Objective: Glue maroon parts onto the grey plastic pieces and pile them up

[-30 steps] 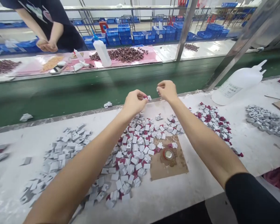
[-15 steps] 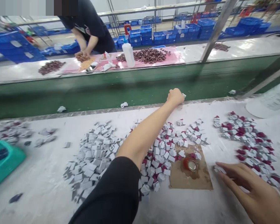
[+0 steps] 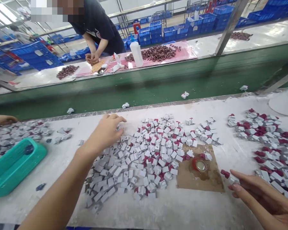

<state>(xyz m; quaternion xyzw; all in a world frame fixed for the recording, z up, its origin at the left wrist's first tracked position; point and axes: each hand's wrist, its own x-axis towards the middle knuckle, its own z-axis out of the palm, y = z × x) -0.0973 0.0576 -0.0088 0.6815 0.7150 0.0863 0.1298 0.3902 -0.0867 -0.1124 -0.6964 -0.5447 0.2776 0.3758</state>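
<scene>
My left hand (image 3: pixel 108 132) reaches over the far left edge of a big pile of small grey-white blocks (image 3: pixel 115 172). Its fingers are apart and nothing shows in them. Dark red parts are mixed into the right half of that pile. At the lower right, my right hand (image 3: pixel 261 195) pinches a small grey-white block with a dark red part (image 3: pixel 232 179) between thumb and fingertips. Just left of it lies a brown cardboard piece (image 3: pixel 208 185) bearing a round red-rimmed cap (image 3: pixel 199 165) in a wet patch. Another heap of grey and dark red pieces (image 3: pixel 261 131) lies beyond my right hand.
A teal basket (image 3: pixel 19 169) stands at left, near another person's hand (image 3: pixel 3 120). Single grey pieces sit on the green belt (image 3: pixel 156 86). Across it, a person (image 3: pixel 98 28) works beside a white bottle (image 3: pixel 136 54) and dark reddish pieces (image 3: pixel 158 53).
My left hand has let go of a grey piece on the green belt and come back leftward to the pile. My right hand still pinches its block, now turned with the dark red part showing.
</scene>
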